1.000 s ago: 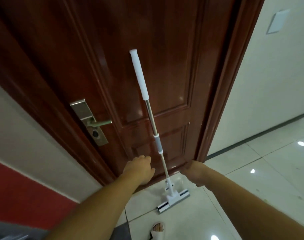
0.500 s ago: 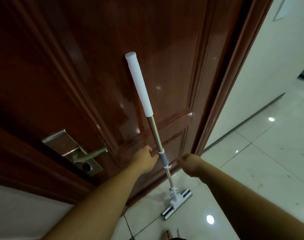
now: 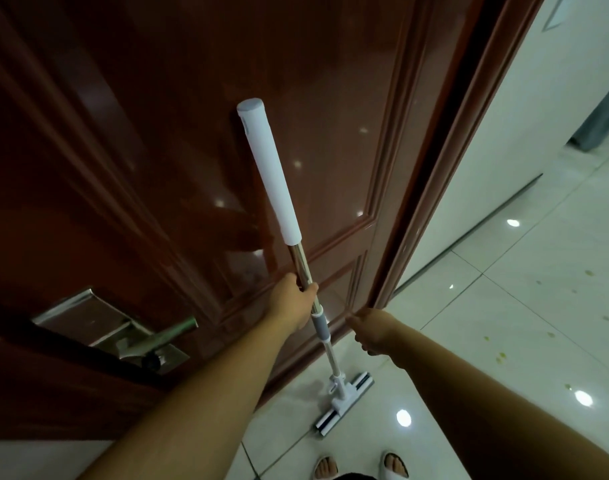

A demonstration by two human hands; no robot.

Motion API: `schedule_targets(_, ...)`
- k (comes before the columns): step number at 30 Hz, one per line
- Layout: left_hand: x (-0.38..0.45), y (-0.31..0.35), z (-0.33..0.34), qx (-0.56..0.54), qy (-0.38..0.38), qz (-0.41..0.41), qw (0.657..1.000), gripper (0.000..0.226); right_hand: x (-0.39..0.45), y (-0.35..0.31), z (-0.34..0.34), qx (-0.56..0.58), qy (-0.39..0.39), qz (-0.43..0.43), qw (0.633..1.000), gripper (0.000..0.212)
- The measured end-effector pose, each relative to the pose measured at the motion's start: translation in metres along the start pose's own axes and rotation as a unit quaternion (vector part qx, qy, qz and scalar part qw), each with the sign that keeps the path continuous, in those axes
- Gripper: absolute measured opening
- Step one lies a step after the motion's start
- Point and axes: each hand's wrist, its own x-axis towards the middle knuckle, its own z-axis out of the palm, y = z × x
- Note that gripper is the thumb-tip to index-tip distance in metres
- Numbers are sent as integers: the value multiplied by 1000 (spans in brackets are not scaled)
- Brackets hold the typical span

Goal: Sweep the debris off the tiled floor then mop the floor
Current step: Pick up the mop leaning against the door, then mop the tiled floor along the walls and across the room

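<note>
While the left hand (image 3: pixel 293 299) wraps its fingers round the bare metal part of the mop (image 3: pixel 298 258) pole, just above the grey collar, the mop stands nearly upright in front of the dark wooden door (image 3: pixel 157 133). Its white foam grip rises toward the camera, and its flat head (image 3: pixel 344 405) rests on the tiled floor (image 3: pixel 504 306) close to the foot of the door. The grasping fingers themselves are mostly hidden behind the back of the hand; only the thumb side shows against the pole.

The right hand (image 3: pixel 374 332) hangs just to the right of the pole, apart from it, near the door frame (image 3: pixel 445 168). Its fingers look curled inward with nothing in them, though they are turned away from the camera and the curl is hard to judge.

Small yellowish specks of debris (image 3: pixel 502 356) lie scattered on the tiles at the right, too small to make out. A metal door handle (image 3: pixel 168 336) and its plate sit at lower left, blurred. Two feet in white sandals (image 3: pixel 395 465) show at the bottom edge, cut off by the frame. At the far right edge, something grey (image 3: pixel 601 126) stands on the floor, only partly in view.
</note>
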Motion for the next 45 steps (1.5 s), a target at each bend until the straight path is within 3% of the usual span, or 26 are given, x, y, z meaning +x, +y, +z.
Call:
schedule_targets(4,-16,4,9,13,-19,32,999,27,-3,13,-8,84,-12,24,996,40)
schedule_targets(14,-92,10,62,46,-140,83,986,15,-25,64,-35,190,-26,56,980,44)
schedule_targets(22,-182,27,131,30,-138,54,988,20,-72,145,-54,222,-95,42,969,29)
schedule_targets(24,-204,27,155,46,-137,65,987,22,-79,176,-56,230,-110,53,966,31)
schedule_targets(27,-235,18,192,59,-147,71,985,30,-100,225,-57,253,-155,50,954,16)
schedule_targets(30,-270,25,215,122,-139,72,980,32,-115,264,-56,291,-167,73,939,21)
schedule_targets(34,-288,4,244,142,-140,57,978,33,-137,282,-50,196,-162,98,962,18)
schedule_targets(36,-292,-5,250,155,-143,31,977,33,-147,295,-40,201,-162,121,958,10)
schedule_targets(45,-284,-47,288,163,-176,-93,966,41,-173,341,-28,215,-136,175,951,24)
